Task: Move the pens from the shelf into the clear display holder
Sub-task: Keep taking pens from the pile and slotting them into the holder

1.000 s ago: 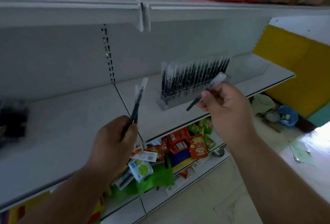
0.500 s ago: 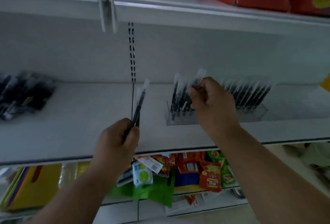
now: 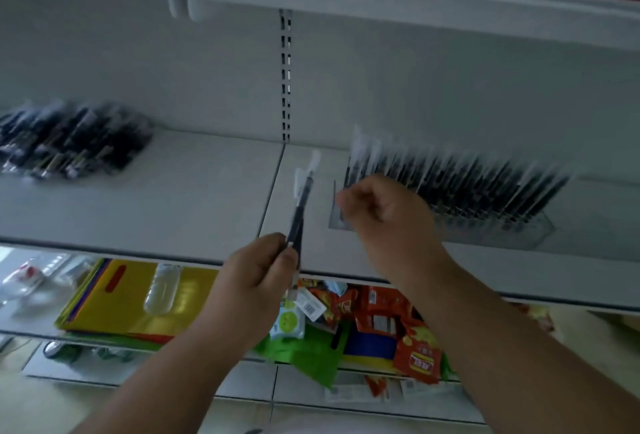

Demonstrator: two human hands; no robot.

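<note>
Our left hand (image 3: 258, 281) grips two wrapped black pens (image 3: 300, 205) by their lower ends; their long axis runs nearly upright, the clear wrapper tips pointing toward one o'clock, over the front edge of the grey shelf (image 3: 173, 212). Our right hand (image 3: 384, 212) hangs at three o'clock from those pens, fingers loosely curled and holding nothing, in front of the left end of the clear display holder (image 3: 491, 229). The row of pens in the holder (image 3: 460, 184) stands leaning, tops toward one o'clock. A loose pile of pens (image 3: 69, 149) lies at nine o'clock on the shelf, blurred.

Half a second ago our right hand pinched a pen at the holder's left end; now that pen has left the fingers and the hand has drawn down and back. Our left hand has kept its pair at the same tilt.
</note>
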